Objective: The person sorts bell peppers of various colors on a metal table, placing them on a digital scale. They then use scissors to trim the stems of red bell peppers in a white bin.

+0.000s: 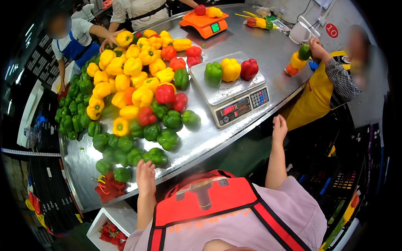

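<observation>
My left hand is raised beside the front green peppers, fingers loosely spread and holding nothing. To the lower right of a silver scale, my right hand hangs empty off the table edge, fingers slightly bent. On the scale sit a green pepper, a yellow pepper and a red pepper. A large pile of yellow peppers, with several red and green ones, covers the table's left part. A red bag lies at the near left corner.
An orange scale stands at the back of the steel table. A co-worker in a yellow apron holds stacked peppers at right; others work at upper left. A white kettle is back right, a box below left, black crates right.
</observation>
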Demonstrator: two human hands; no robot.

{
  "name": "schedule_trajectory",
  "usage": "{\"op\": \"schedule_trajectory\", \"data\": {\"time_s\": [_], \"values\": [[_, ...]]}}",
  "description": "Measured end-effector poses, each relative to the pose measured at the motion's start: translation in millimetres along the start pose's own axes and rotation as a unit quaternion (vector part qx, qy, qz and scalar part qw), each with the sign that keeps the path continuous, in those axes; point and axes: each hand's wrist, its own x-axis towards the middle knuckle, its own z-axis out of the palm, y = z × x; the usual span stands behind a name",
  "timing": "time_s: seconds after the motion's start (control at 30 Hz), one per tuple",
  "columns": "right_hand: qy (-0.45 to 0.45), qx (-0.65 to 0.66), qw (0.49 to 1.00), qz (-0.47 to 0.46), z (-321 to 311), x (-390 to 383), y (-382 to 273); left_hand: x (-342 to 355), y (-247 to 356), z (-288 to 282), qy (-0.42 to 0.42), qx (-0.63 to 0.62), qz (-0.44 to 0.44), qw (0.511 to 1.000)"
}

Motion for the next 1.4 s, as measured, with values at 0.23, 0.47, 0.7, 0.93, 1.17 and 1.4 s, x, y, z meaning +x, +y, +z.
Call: {"op": "schedule_trajectory", "data": {"time_s": [0.23, 0.47, 0.7, 0.93, 1.17, 1.4], "values": [[-0.062, 0.014, 0.996, 0.061, 3, -56, 22, -3, -5, 12, -0.019, 0.016, 0.009, 1.0], [-0.142, 0.031, 0.989, -0.03, 61, -43, -15, -8, -10, -20, 0.008, -0.028, 0.027, 0.999], [-0.363, 0.08, 0.925, -0.076, 153, -114, -81, -35, -10, -68, 0.101, -0.078, 0.044, 0.991], [-0.662, 0.076, 0.721, -0.191, 244, -279, -137, -86, -10, -130, 0.219, -0.129, 0.116, 0.96], [-0.791, 0.13, 0.512, -0.308, 314, -452, -195, -126, -24, -222, 0.354, -0.181, 0.151, 0.905], [-0.675, -0.07, 0.479, -0.557, 389, -590, -177, -145, -10, -323, 0.397, -0.187, 0.248, 0.864]]}}
